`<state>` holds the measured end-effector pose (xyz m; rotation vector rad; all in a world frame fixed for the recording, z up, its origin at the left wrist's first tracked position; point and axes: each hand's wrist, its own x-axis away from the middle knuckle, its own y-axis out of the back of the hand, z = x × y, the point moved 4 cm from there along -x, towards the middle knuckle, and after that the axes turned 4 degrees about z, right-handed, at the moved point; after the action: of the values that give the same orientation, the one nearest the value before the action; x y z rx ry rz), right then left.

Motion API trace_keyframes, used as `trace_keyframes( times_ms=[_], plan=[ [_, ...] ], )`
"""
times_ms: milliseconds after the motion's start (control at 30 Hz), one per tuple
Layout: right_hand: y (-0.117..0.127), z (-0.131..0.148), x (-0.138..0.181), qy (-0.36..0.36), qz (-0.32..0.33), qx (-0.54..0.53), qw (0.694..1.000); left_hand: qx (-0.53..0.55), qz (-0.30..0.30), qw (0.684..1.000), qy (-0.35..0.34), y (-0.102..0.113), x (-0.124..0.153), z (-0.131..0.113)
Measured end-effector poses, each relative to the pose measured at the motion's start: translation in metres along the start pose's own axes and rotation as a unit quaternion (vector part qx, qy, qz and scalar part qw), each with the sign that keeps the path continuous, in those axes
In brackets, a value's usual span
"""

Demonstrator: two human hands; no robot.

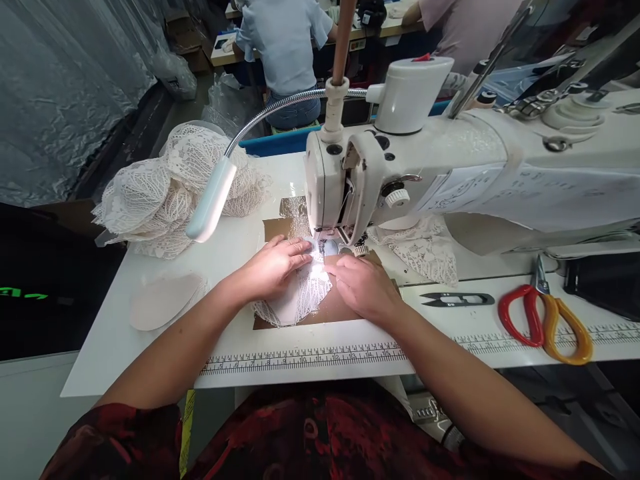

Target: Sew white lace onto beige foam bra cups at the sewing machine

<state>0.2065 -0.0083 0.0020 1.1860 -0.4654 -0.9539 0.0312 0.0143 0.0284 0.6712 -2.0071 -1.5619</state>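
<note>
Your left hand (275,268) lies flat, fingers extended on the white lace piece (316,293) at the sewing machine's (450,143) needle; your right hand (367,287) curls at the lace's right edge, whether pinching I cannot tell. White tabletop (227,259) extends left, a ruler scale (300,361) borders the front, and thread snips (457,299) lie to the right.

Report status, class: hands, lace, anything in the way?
Left hand flat on lace piece; right hand at its edge. Piece at needle end of sewing machine. Scissors off right, clear.
</note>
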Motion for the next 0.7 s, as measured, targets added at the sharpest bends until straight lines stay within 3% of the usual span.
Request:
trace_keyframes(
  times_ms=[100, 200, 433, 567, 700],
  plan=[
    [0.005, -0.005, 0.007, -0.02, -0.015, -0.037, 0.999, 0.012, -0.062, 0.998, -0.001, 0.004, 0.007, -0.019],
    [0.008, -0.007, 0.01, -0.039, -0.01, -0.046, 0.998, 0.011, -0.077, 0.997, 0.018, -0.005, 0.008, -0.035],
    [0.011, -0.005, 0.009, -0.042, -0.011, -0.089, 0.995, 0.021, -0.103, 0.994, 0.021, -0.021, 0.007, -0.036],
    [0.009, -0.001, 0.01, 0.02, 0.012, -0.103, 0.994, 0.075, -0.108, 0.991, 0.023, -0.018, 0.012, -0.032],
    [0.005, 0.007, 0.018, 0.09, 0.07, -0.01, 0.993, 0.128, -0.106, 0.986, 0.022, -0.017, 0.016, -0.028]
  ],
)
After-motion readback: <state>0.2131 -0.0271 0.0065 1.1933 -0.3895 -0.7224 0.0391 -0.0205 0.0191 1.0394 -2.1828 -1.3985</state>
